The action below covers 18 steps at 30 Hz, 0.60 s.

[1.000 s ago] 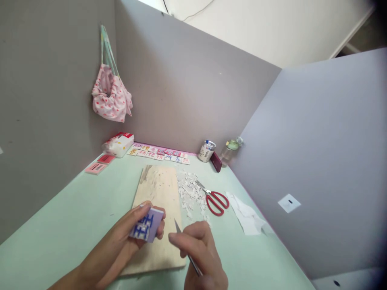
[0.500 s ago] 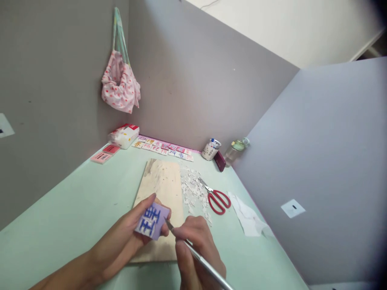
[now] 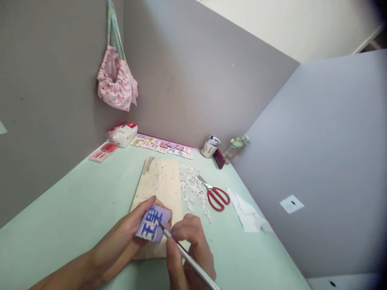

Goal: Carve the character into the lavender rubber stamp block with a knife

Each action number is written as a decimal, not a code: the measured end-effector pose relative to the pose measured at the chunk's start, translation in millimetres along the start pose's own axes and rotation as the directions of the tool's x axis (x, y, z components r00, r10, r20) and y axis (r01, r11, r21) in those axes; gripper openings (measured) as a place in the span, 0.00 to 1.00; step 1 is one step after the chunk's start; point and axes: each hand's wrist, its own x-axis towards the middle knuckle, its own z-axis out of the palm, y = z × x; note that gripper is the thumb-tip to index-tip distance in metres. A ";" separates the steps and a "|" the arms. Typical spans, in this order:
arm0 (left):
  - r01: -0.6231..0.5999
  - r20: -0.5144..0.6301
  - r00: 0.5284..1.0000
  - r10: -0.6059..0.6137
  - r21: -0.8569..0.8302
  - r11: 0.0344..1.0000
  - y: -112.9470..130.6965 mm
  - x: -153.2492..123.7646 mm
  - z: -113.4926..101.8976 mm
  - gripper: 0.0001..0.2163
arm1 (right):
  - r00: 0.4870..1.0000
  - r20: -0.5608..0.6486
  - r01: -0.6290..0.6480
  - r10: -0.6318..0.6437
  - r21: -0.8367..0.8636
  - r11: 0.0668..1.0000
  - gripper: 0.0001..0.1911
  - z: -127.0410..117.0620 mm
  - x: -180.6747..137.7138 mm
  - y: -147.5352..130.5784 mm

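My left hand (image 3: pixel 127 233) is closed on a small purple block (image 3: pixel 164 217) whose face carries a blue character with whitish carved areas around the strokes. Thumb and fingers grip the block by its edges, over the near half of a wooden board (image 3: pixel 165 177). In my right hand (image 3: pixel 193 245) is a silver craft knife (image 3: pixel 193 264), held like a pen. The knife's pointed blade meets the block's face near the right side of the blue strokes. Part of the block's rim is hidden by my left fingers.
Whitish shavings (image 3: pixel 192 185) lie right of the board, beside red-handled scissors (image 3: pixel 216 197) and a crumpled white tissue (image 3: pixel 246 211). At the back are rows of character cards (image 3: pixel 163 147), a tissue pack (image 3: pixel 122 134), a can (image 3: pixel 210 148) and a bottle (image 3: pixel 233 150). Two pink packets (image 3: pixel 99 156) lie left.
The craft knife has moved left across the block, from its right edge onto the blue strokes. My right hand went left with it. The whole view has shifted slightly.
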 end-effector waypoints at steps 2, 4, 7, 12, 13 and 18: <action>0.004 -0.027 1.000 -0.004 0.005 1.000 0.3 -0.1 0.6 0.16 | 1.000 0.003 -0.021 0.022 -0.025 0.999 0.07 0.4 0.2 -1.4; 0.013 -0.038 0.999 -0.012 0.011 1.000 0.9 -0.4 1.0 0.17 | 0.998 0.012 -0.061 0.061 -0.031 0.998 0.07 0.6 0.1 -3.2; 0.014 -0.030 0.999 -0.013 0.024 1.000 1.5 -0.9 1.2 0.17 | 0.996 0.024 -0.080 0.080 -0.026 0.996 0.08 0.2 -0.9 -4.4; 0.003 -0.006 1.000 -0.002 0.010 1.000 1.0 -0.9 0.3 0.16 | 0.997 0.055 -0.052 0.053 -0.013 0.999 0.09 0.5 -3.6 -1.2; 0.002 -0.001 1.000 -0.002 0.008 1.000 0.7 -0.9 0.0 0.16 | 0.997 0.050 -0.051 0.052 -0.018 0.999 0.09 1.0 -4.3 -0.4; 0.003 -0.009 1.000 -0.003 -0.006 1.000 -0.3 -0.5 -0.6 0.16 | 0.998 0.051 -0.025 0.027 -0.049 0.999 0.10 3.0 -7.2 2.3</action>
